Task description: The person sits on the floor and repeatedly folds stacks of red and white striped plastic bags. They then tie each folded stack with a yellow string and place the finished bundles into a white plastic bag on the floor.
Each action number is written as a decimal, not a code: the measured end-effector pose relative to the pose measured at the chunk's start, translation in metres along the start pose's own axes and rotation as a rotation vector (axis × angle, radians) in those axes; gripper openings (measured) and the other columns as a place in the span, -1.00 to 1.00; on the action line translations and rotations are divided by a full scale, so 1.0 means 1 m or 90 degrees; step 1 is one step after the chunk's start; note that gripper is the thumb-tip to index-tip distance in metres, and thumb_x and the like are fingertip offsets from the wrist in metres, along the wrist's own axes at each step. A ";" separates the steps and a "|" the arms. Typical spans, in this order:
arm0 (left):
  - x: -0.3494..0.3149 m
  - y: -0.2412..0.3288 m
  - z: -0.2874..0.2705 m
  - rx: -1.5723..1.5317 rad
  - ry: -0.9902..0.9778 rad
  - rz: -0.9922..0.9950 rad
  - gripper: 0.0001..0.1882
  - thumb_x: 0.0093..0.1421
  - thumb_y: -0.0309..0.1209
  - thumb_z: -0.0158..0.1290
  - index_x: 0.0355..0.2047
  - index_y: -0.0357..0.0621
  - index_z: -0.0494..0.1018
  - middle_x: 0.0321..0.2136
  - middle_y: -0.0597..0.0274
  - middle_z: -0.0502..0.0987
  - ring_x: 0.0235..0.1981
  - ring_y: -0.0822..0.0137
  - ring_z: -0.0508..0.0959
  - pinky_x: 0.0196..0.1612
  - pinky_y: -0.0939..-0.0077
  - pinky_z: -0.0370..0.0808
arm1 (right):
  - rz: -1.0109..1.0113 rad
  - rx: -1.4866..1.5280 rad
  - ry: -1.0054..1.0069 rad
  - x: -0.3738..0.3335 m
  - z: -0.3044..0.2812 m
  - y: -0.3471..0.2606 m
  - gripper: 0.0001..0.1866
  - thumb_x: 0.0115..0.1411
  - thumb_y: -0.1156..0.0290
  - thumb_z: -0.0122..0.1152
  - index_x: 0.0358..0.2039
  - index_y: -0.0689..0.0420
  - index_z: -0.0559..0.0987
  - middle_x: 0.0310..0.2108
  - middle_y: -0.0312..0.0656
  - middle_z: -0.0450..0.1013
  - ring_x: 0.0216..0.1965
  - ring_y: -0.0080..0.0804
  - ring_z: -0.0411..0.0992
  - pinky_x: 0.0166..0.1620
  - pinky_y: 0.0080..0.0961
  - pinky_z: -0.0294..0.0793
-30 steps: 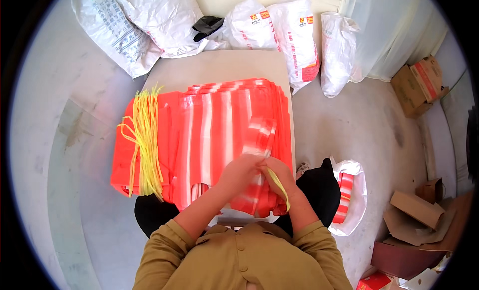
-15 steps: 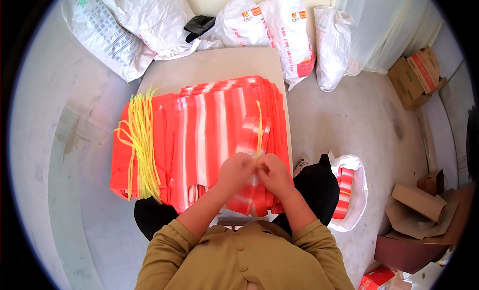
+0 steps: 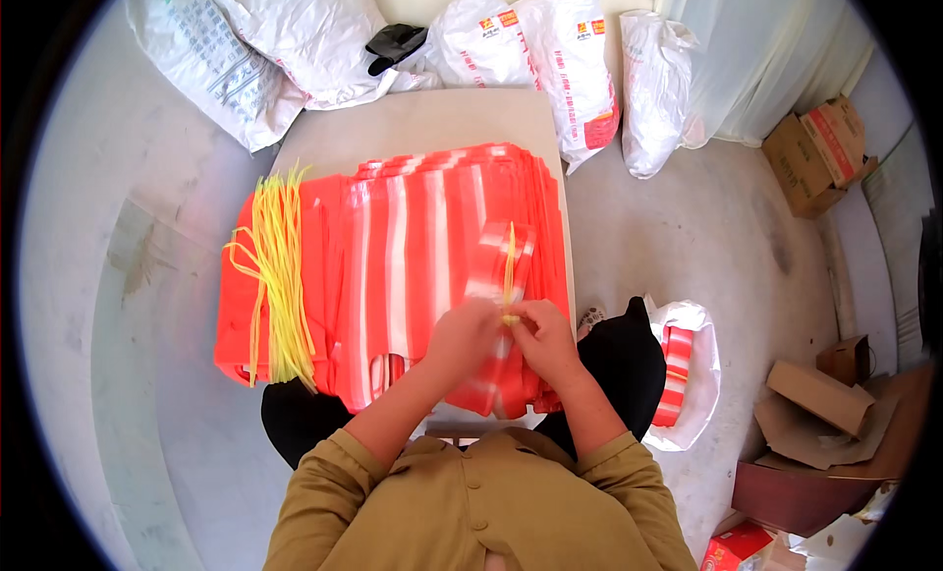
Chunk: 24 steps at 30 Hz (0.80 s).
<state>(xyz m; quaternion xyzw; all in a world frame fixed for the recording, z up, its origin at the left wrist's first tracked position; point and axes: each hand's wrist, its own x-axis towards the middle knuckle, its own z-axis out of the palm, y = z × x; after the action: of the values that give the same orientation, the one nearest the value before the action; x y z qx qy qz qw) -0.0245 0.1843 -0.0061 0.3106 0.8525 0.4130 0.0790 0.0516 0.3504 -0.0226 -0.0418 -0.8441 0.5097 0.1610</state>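
Note:
My left hand (image 3: 464,337) and my right hand (image 3: 546,341) meet over a folded bundle of red-and-white striped plastic bags (image 3: 498,261). Both hands pinch a yellow tie strip (image 3: 510,258), which passes round the bundle's middle and shows a small knot or loop between my fingertips. The bundle lies lengthwise on a wide stack of the same striped bags (image 3: 420,227). Left of the stack, a bunch of loose yellow strips (image 3: 279,276) rests on plain red bags (image 3: 239,325). My left fingertips are partly hidden behind the hand.
The bags lie on a beige table (image 3: 422,119). Full white sacks (image 3: 570,75) stand beyond it. On the floor at right, an open white sack (image 3: 699,384) holds striped bundles. Cardboard boxes (image 3: 820,153) and a dark red carton (image 3: 796,497) stand farther right.
The yellow strip's upper end has come down, and a small yellow knot or loop now shows between my hands. The bundle stays in place.

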 end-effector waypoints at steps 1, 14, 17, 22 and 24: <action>0.000 0.002 0.000 -0.007 0.006 -0.009 -0.90 0.30 -0.50 0.17 -0.20 -0.25 0.55 -0.34 0.02 0.59 -0.36 0.12 0.60 -0.27 0.32 0.53 | 0.051 0.087 -0.012 -0.001 0.002 0.004 -0.83 0.25 0.54 0.25 -0.15 0.18 0.65 -0.18 -0.05 0.57 -0.09 0.00 0.50 0.02 -0.19 0.51; 0.007 -0.008 0.003 -0.015 0.012 -0.009 -0.90 0.30 -0.49 0.16 -0.21 -0.25 0.56 -0.32 0.00 0.60 -0.31 0.07 0.62 -0.24 0.26 0.54 | -0.072 -0.007 -0.033 -0.001 0.001 0.002 -0.90 0.24 0.54 0.27 -0.22 0.17 0.62 -0.03 -0.05 0.50 0.01 -0.06 0.44 0.06 -0.27 0.48; 0.012 -0.002 -0.002 0.068 0.037 -0.005 -0.93 0.28 -0.50 0.15 -0.24 -0.22 0.55 -0.26 0.01 0.57 -0.25 -0.01 0.62 -0.21 0.18 0.56 | -0.085 -0.022 -0.038 -0.004 -0.003 0.007 -0.94 0.22 0.53 0.30 -0.29 0.17 0.62 0.07 -0.03 0.44 0.09 0.00 0.39 0.14 -0.24 0.44; 0.032 -0.010 -0.008 0.203 0.057 -0.033 -0.98 0.28 -0.51 0.14 -0.29 -0.17 0.54 -0.11 0.03 0.49 -0.21 -0.07 0.60 -0.17 0.12 0.57 | -0.120 -0.091 -0.065 -0.009 -0.015 0.010 -0.95 0.20 0.53 0.31 -0.31 0.16 0.62 0.16 -0.03 0.39 0.20 0.05 0.31 0.26 -0.20 0.36; 0.029 -0.022 -0.004 0.190 0.092 -0.055 -0.89 0.28 -0.49 0.16 -0.20 -0.17 0.53 -0.10 0.02 0.49 -0.22 -0.02 0.61 -0.16 0.16 0.58 | -0.107 -0.090 -0.080 -0.009 -0.015 0.007 -0.93 0.19 0.53 0.31 -0.29 0.15 0.62 0.18 -0.04 0.37 0.23 0.05 0.30 0.29 -0.21 0.34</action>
<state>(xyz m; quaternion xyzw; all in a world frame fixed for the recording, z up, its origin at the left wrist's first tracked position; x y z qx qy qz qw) -0.0595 0.1890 -0.0160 0.2512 0.9205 0.2990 -0.0118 0.0640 0.3637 -0.0242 0.0501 -0.8870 0.4350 0.1463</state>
